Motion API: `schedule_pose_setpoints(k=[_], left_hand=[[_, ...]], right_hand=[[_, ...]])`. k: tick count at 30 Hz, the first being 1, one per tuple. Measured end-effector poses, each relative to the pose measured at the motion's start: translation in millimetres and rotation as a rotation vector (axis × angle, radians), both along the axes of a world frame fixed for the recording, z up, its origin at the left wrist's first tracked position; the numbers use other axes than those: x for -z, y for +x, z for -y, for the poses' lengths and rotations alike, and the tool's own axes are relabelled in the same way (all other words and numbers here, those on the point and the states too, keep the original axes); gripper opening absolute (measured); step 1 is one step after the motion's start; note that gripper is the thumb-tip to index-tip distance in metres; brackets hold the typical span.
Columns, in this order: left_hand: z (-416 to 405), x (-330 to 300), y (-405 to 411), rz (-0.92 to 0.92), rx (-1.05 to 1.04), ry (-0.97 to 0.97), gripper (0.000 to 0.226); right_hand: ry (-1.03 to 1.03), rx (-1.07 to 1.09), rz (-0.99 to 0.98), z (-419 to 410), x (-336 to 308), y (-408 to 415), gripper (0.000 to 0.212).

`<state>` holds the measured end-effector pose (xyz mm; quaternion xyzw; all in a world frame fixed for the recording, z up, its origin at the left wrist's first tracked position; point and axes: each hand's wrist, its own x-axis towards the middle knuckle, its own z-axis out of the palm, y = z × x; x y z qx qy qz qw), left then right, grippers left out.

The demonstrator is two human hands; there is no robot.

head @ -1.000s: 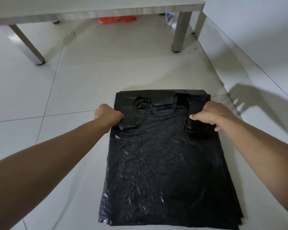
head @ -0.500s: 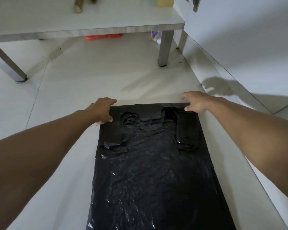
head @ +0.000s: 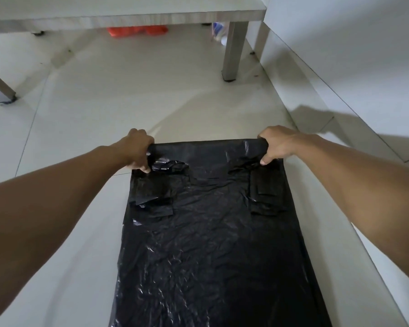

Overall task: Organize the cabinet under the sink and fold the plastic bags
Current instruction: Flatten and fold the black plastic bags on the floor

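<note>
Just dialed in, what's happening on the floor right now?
A person is folding a black plastic bag spread flat on the tiled floor. The left hand and right hand each grip a far corner of the bag, curling that edge up off the floor. The handles lie folded inward on the bag's body. The rest lies flat, so the fold is only starting. A low table stands beyond, with something orange under it.

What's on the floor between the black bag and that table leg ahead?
Nothing: in the head view, only bare floor tile lies between the black bag and the table leg.
</note>
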<state>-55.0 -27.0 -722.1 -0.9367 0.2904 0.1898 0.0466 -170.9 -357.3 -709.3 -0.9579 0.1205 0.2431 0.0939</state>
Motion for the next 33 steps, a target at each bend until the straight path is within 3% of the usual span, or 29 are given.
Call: schedule_pose_setpoints(k=[8,13,18,22,33], left_hand=[[-22,2,-25,-0.034,-0.133,-0.369,0.034],[-34,-4,-47,0.201,-0.063,-0.426,0.010],[-54,2,-83,0.507,0.163,-0.494,0.021],[-70,9,-104,0.626,0.351,-0.401,0.018],[-98,24,-141,0.653,0.494,-0.257,0.013]], right_hand=[[0.041,0.035,0.291,3,6,-31,0.032],[-0.046,-0.070,0.583,0,10,-63,0.011],[-0.241,-0.275,0.850,-16,16,-105,0.037],[-0.336,-0.380,0.861,-24,29,-132,0.043],[-0.312,-0.520,0.850,-30,47,-164,0.032]])
